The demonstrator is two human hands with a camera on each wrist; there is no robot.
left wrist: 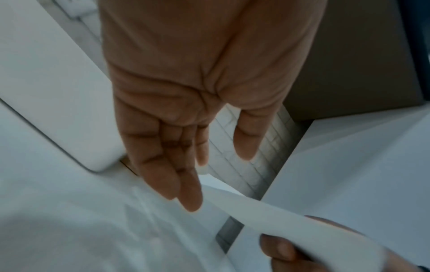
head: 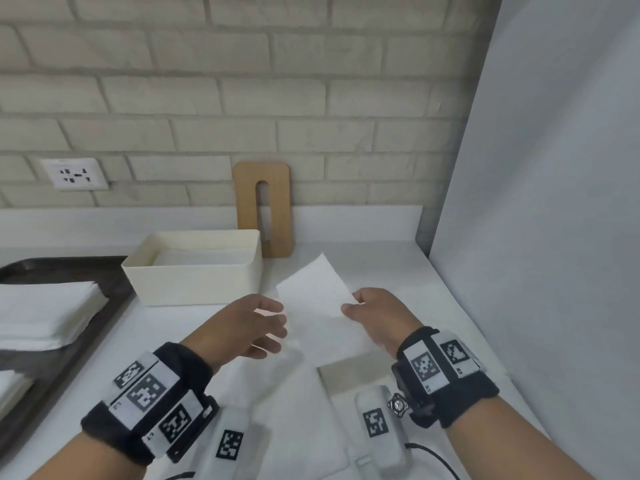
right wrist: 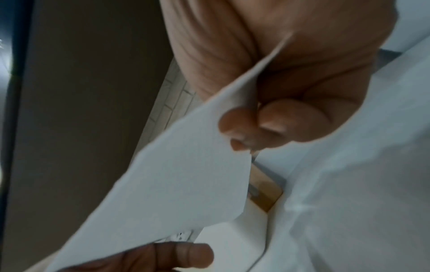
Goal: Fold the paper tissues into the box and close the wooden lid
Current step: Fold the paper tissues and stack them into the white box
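In the head view my right hand (head: pixel 349 304) pinches the right edge of a white paper tissue (head: pixel 313 289) and holds it above the counter; the right wrist view shows thumb and fingers (right wrist: pixel 242 125) closed on that tissue (right wrist: pixel 174 184). My left hand (head: pixel 277 320) is open with straight fingers (left wrist: pixel 163 165) at the tissue's (left wrist: pixel 279 217) lower left edge; whether it touches is unclear. The cream box (head: pixel 194 271) stands open behind the left hand, with flat tissues inside. The wooden lid (head: pixel 265 209), with its slot, leans upright against the brick wall behind the box.
A stack of white tissues (head: pixel 45 313) lies on a dark tray (head: pixel 114 296) at the left. A white panel (head: pixel 536 237) walls off the right side. Two white marker-tagged devices (head: pixel 381 427) with cables lie near the front edge. A wall socket (head: pixel 74 174) is at the back left.
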